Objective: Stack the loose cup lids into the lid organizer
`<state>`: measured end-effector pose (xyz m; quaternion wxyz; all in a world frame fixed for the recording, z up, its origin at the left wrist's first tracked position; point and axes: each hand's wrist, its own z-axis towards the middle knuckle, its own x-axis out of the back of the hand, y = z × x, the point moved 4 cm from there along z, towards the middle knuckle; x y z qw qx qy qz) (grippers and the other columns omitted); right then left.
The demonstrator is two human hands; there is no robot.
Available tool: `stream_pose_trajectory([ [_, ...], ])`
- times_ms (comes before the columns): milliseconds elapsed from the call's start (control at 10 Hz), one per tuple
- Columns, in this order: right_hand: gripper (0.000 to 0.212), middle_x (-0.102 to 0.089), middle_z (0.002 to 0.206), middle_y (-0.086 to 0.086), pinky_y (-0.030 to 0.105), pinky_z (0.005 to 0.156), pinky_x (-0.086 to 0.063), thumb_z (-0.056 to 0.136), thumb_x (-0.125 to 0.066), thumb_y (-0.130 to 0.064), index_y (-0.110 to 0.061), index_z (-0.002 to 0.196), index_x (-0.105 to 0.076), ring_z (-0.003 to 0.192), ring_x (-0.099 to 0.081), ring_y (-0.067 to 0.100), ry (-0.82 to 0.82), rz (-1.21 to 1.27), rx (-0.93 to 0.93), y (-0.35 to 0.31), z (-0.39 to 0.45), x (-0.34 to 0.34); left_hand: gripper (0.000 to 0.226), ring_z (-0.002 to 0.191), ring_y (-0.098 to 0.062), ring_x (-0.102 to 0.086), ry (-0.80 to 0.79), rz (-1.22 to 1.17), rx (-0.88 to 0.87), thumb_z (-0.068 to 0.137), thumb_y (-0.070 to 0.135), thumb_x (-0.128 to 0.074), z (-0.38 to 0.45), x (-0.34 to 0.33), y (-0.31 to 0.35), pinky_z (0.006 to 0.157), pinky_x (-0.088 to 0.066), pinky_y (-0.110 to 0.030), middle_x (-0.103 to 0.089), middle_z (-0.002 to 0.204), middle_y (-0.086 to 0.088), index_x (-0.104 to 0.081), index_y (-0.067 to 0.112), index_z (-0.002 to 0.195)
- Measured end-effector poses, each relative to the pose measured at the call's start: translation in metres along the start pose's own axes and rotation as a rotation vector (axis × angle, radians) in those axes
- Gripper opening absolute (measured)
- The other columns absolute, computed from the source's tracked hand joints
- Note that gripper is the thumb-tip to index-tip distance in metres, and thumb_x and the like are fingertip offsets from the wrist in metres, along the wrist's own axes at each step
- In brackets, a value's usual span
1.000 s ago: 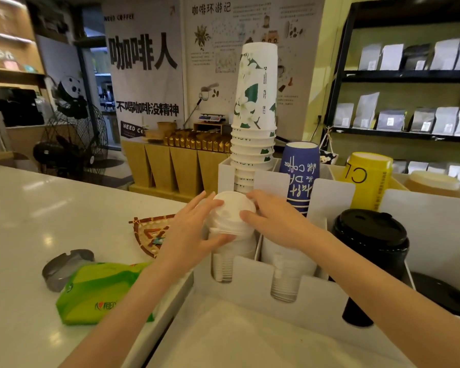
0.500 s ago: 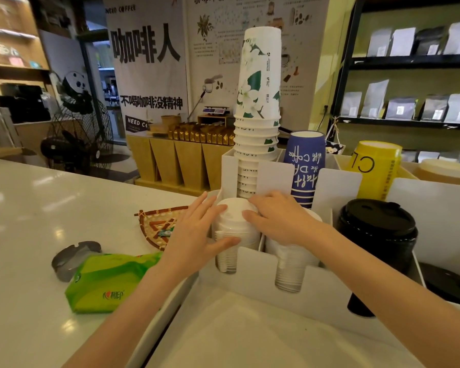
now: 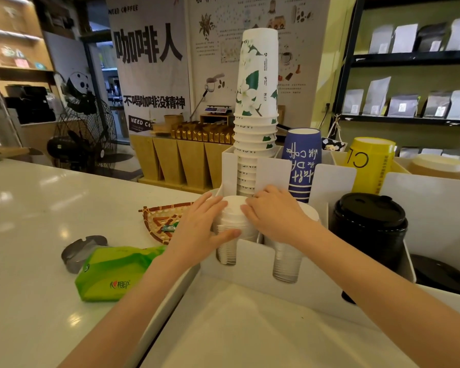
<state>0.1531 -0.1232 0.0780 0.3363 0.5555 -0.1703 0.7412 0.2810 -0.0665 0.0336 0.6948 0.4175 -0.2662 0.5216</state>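
Note:
A stack of white cup lids [image 3: 233, 221] stands in the leftmost slot of the white lid organizer [image 3: 252, 264]. My left hand [image 3: 199, 229] wraps the stack's left side with the thumb across its front. My right hand [image 3: 274, 213] lies flat on the top and right side of the same stack. A second stack of clear lids [image 3: 287, 261] fills the slot to the right, partly hidden under my right wrist. A stack of black lids [image 3: 369, 227] stands further right.
Behind the organizer rise upside-down white floral cups [image 3: 258, 102], blue cups [image 3: 300, 160] and yellow cups [image 3: 369, 163]. On the white counter lie a green tissue pack [image 3: 112, 274], a grey metal piece [image 3: 77, 251] and a woven tray [image 3: 162, 221].
Both hands have pressed the white lid stack lower into its slot, and the right hand now covers more of the top. The camera has moved closer and tilted a little.

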Motion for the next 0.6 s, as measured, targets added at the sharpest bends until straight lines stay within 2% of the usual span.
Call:
stream_pose_trajectory([
  [100,0.033,-0.062,0.11,0.006,0.04,0.088,-0.035,0.093,-0.032,-0.033,-0.014,0.107,-0.055,0.103,-0.048,0.026,0.051,-0.169,0.047,-0.005,-0.006,-0.001,0.072,0.137,-0.011,-0.012,-0.002,0.026,-0.005,0.075,0.062,-0.046,-0.004,-0.002,0.0,0.108,-0.007,-0.034,-0.029,0.148,0.005,-0.03,0.025,0.135],
  [200,0.024,-0.065,0.106,0.004,0.04,0.083,-0.036,0.089,-0.046,-0.032,-0.017,0.105,-0.055,0.099,-0.05,0.026,0.073,-0.294,0.114,-0.009,-0.01,0.001,0.071,0.137,-0.01,-0.012,-0.028,0.033,-0.009,0.078,0.061,-0.044,-0.006,-0.003,0.0,0.108,-0.008,-0.034,-0.027,0.149,0.005,-0.027,0.025,0.136],
  [300,0.031,-0.064,0.107,0.006,0.041,0.086,-0.035,0.093,-0.033,-0.033,-0.015,0.103,-0.056,0.1,-0.05,0.025,0.028,-0.217,0.074,-0.007,-0.009,0.006,0.061,0.137,-0.011,-0.013,-0.077,0.008,0.02,0.084,0.054,-0.038,-0.001,0.002,0.001,0.109,-0.009,-0.035,-0.027,0.149,0.004,-0.028,0.025,0.136],
  [400,0.04,-0.06,0.118,0.009,0.042,0.097,-0.033,0.092,-0.029,-0.034,-0.011,0.11,-0.056,0.111,-0.046,0.026,-0.037,-0.111,0.029,0.001,-0.012,0.012,0.053,0.137,-0.015,-0.019,-0.171,0.102,0.045,0.089,0.049,-0.03,0.01,0.013,0.005,0.11,-0.015,-0.041,-0.035,0.146,0.0,-0.036,0.02,0.132],
  [500,0.037,-0.054,0.128,0.006,0.041,0.102,-0.033,0.09,-0.041,-0.032,-0.015,0.122,-0.05,0.121,-0.04,0.024,-0.035,-0.017,0.057,0.003,-0.03,0.034,0.055,0.129,-0.023,-0.034,-0.289,0.292,0.013,0.088,0.051,-0.028,0.021,0.021,0.024,0.104,-0.029,-0.044,-0.049,0.133,-0.008,-0.053,0.012,0.118],
  [600,0.036,-0.055,0.128,0.002,0.037,0.1,-0.036,0.087,-0.049,-0.03,-0.02,0.122,-0.051,0.121,-0.042,0.018,0.156,0.215,0.029,0.011,-0.054,0.075,0.051,0.106,-0.022,-0.051,-0.293,0.296,-0.038,0.086,0.052,-0.034,0.037,0.038,0.05,0.083,-0.044,-0.037,-0.057,0.118,-0.008,-0.057,0.013,0.11],
])
